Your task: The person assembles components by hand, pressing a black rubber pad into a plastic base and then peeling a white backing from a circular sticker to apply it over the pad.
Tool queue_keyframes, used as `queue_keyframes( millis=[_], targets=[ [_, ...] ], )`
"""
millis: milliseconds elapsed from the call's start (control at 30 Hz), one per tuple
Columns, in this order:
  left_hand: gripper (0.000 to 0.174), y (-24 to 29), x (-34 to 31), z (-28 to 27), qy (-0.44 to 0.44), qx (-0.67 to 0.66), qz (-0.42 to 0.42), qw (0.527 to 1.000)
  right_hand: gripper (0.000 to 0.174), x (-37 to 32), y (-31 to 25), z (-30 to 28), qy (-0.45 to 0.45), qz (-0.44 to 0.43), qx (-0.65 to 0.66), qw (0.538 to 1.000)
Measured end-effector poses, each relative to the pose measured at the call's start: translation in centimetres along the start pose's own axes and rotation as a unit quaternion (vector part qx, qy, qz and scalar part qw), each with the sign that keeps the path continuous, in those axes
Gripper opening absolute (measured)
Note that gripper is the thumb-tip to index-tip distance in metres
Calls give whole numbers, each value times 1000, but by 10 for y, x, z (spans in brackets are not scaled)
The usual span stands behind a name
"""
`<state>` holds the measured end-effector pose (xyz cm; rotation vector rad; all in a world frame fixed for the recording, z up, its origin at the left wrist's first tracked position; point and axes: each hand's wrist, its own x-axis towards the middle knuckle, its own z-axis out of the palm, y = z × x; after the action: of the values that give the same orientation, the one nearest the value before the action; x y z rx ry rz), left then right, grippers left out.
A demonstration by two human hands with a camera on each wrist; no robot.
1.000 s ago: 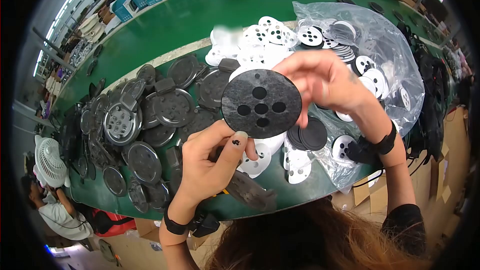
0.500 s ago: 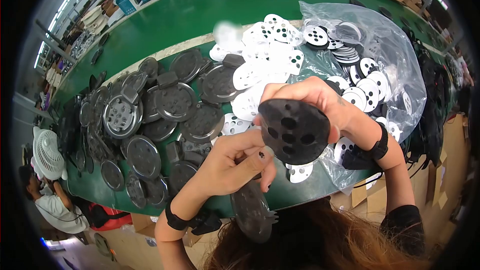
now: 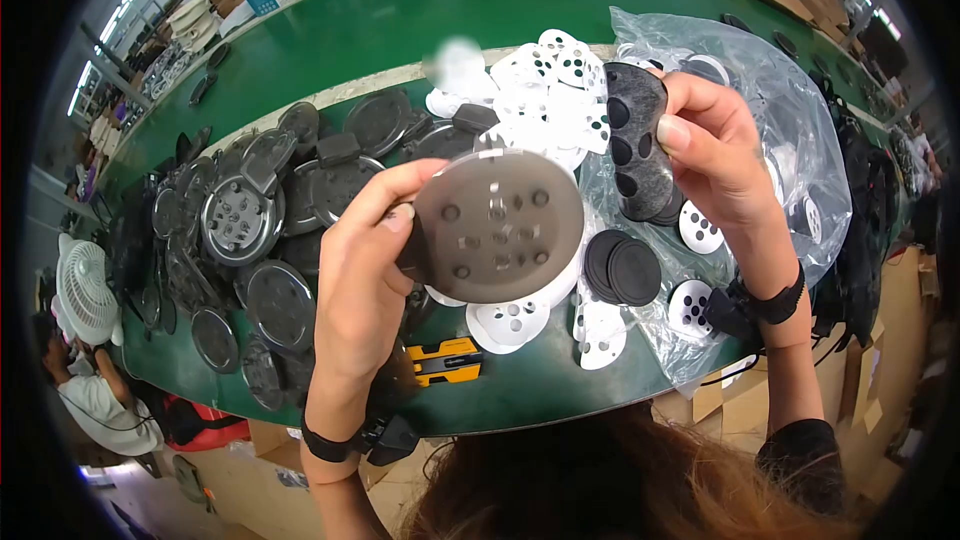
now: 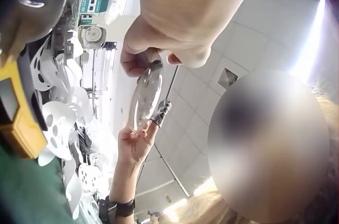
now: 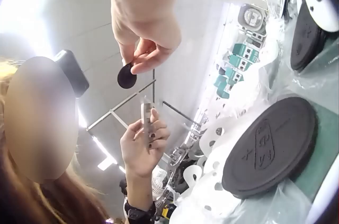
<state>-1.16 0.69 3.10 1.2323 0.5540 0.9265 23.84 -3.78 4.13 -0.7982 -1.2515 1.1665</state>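
Note:
In the head view, my left hand (image 3: pixel 355 285) holds a smoky, see-through round plastic cover (image 3: pixel 515 210) by its left edge, its flat face with small posts and holes turned to the camera. My right hand (image 3: pixel 720 145) pinches a thin black disc (image 3: pixel 650 195) with several large holes between thumb and fingers. That disc is bent and tilted, up and to the right of the cover. From the right wrist, the black disc (image 5: pixel 126 77) hangs at the right fingertips, apart from the cover (image 5: pixel 146 121), which shows nearly edge-on in the left hand (image 5: pixel 143 152).
Dark round covers (image 3: pixel 280 305) are heaped on the left of the green table (image 3: pixel 480 5). White holed discs (image 3: pixel 545 105) lie behind the hands, and a clear plastic bag (image 3: pixel 820 180) of discs on the right. Black round pads (image 3: pixel 633 273) and a yellow-black tool (image 3: pixel 445 360) lie nearer.
My right hand has carried the black disc up and to the right, away from the left hand. The left hand has raised the cover from the table edge and turned its face to the camera.

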Motion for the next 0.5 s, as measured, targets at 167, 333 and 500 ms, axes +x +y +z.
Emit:
queue_keyframes(
  millis=[167, 333, 500],
  targets=[
    [36, -1, -5, 2, -2, 17, 37, 999, 9, -5, -14, 8, -26, 23, -115, 993],
    [41, -5, -8, -1, -61, 28, 111, 992, 9, -12, -17, 25, -3, 97, -96, 991],
    [43, -6, -10, 5, -77, -5, 108, 991, 6, -13, -20, 33, 18, 116, -163, 980]
  ],
)
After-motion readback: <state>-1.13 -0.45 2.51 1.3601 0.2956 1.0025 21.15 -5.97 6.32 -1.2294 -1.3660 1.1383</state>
